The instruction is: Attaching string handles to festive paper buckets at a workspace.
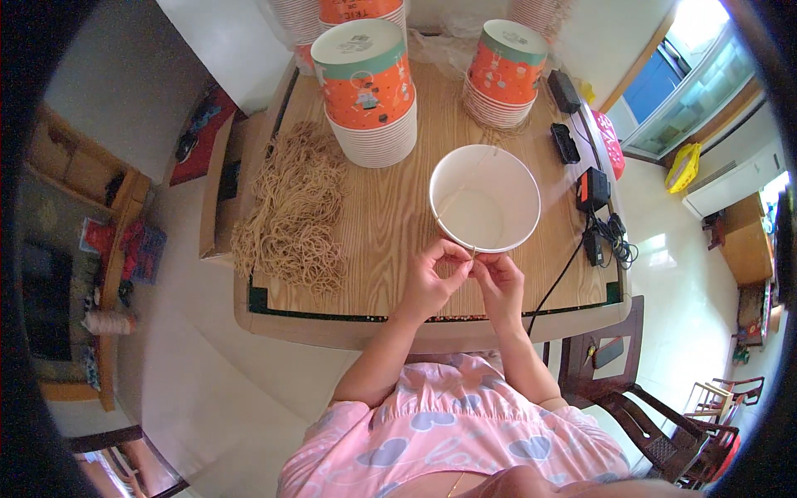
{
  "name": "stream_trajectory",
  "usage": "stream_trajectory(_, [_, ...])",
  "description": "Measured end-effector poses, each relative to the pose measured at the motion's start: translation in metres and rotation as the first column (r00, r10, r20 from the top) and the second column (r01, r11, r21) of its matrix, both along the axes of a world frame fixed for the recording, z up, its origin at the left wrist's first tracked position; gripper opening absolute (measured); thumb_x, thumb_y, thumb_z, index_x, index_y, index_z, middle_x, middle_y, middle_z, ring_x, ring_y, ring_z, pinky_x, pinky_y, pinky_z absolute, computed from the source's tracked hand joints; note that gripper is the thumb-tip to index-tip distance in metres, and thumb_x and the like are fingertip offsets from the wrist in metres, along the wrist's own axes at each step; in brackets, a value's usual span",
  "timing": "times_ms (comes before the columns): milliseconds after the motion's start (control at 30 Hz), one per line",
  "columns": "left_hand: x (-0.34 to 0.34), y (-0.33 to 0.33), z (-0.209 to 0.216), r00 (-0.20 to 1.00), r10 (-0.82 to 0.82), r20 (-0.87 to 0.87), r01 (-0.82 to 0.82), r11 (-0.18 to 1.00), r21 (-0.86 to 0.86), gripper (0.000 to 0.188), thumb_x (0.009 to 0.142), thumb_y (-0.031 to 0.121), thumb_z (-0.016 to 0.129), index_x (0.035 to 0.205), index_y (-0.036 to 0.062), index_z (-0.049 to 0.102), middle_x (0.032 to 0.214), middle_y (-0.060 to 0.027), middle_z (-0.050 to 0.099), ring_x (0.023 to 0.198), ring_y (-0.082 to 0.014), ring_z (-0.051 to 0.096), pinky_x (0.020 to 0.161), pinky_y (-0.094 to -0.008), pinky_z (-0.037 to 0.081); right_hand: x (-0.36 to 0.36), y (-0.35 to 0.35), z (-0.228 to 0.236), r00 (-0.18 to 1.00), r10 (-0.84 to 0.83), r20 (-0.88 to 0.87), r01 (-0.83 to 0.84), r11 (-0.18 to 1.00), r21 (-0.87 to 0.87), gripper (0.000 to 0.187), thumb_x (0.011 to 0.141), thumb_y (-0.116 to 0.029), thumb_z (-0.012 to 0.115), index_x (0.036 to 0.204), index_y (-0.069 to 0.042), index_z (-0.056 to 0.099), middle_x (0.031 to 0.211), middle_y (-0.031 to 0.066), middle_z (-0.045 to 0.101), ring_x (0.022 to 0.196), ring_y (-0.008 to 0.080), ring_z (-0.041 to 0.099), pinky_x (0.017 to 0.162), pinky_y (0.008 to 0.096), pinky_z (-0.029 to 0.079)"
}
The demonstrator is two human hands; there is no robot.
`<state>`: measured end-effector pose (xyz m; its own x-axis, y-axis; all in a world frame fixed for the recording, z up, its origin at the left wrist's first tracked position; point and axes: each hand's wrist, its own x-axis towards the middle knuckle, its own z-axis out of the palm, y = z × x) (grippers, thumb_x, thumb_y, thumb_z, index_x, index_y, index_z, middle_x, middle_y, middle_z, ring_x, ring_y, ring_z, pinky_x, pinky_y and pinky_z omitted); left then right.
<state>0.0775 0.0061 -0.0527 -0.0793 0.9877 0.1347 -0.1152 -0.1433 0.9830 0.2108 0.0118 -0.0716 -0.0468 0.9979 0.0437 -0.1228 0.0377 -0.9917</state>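
A white paper bucket (pixel 521 199) stands on the table with its mouth toward me. At its near rim, my left hand (pixel 432 278) and my right hand (pixel 503 284) meet, thumbs and fingertips pinched together on a thin tan cord (pixel 474 252). Part of a thin strand also shows against the bucket's inner wall. The fingers hide the cord's ends and any knot. To the left lies a big loose heap of tan cords (pixel 295 212).
Behind the bucket stand a stack of orange-and-green paper buckets (pixel 369 95) and a second stack (pixel 506 75) with cords around its base. Black adapters (pixel 592 189) and cables lie along the wooden table's (pixel 382 249) right side. A dark chair (pixel 602 373) is at the right.
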Motion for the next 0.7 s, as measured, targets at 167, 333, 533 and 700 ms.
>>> stream_trajectory(167, [-0.003, -0.002, 0.007, 0.9, 0.165, -0.404, -0.032, 0.948, 0.316, 0.014, 0.071, 0.0, 0.065, 0.082, 0.0058, 0.058, 0.08, -0.0045, 0.057, 0.077, -0.0184, 0.059, 0.07, -0.0289, 0.047, 0.003, 0.001, 0.017, 0.996, 0.057, -0.063, -0.063, 0.993, -0.102, 0.009, 0.085, -0.002, 0.056, 0.093, 0.003, 0.059, 0.085, 0.0036, 0.06, 0.078, 0.0098, 0.057, 0.073, 0.0248, 0.049])
stream_trajectory(333, [-0.005, -0.005, 0.006, 0.747, 0.297, -0.595, 0.024, 0.882, 0.471, 0.019, 0.066, 0.001, 0.068, 0.082, 0.008, 0.059, 0.079, -0.0051, 0.054, 0.076, -0.0231, 0.054, 0.065, -0.0344, 0.047, 0.005, 0.001, 0.018, 0.989, 0.068, -0.128, -0.083, 0.99, -0.115, 0.01, 0.086, -0.004, 0.056, 0.093, 0.003, 0.059, 0.084, 0.0038, 0.06, 0.077, 0.0103, 0.057, 0.071, 0.0251, 0.05])
stream_trajectory(533, [-0.005, -0.007, 0.006, 0.725, 0.326, -0.606, 0.013, 0.874, 0.486, 0.021, 0.066, 0.001, 0.068, 0.084, 0.0081, 0.059, 0.08, -0.0049, 0.054, 0.076, -0.0223, 0.054, 0.066, -0.0338, 0.047, 0.007, -0.001, 0.016, 0.991, 0.085, -0.105, -0.096, 0.989, -0.11, 0.009, 0.085, -0.003, 0.057, 0.091, 0.003, 0.06, 0.083, 0.0039, 0.061, 0.075, 0.0103, 0.057, 0.069, 0.0237, 0.048])
stream_trajectory(700, [-0.006, -0.006, 0.009, 0.721, 0.327, -0.611, 0.03, 0.865, 0.5, 0.022, 0.067, 0.001, 0.068, 0.084, 0.0087, 0.059, 0.08, -0.0051, 0.055, 0.075, -0.0232, 0.055, 0.065, -0.0342, 0.047, 0.007, -0.001, 0.019, 0.99, 0.073, -0.119, -0.086, 0.991, -0.106, 0.008, 0.084, -0.003, 0.059, 0.089, 0.003, 0.06, 0.082, 0.0038, 0.061, 0.074, 0.0098, 0.057, 0.068, 0.0227, 0.047])
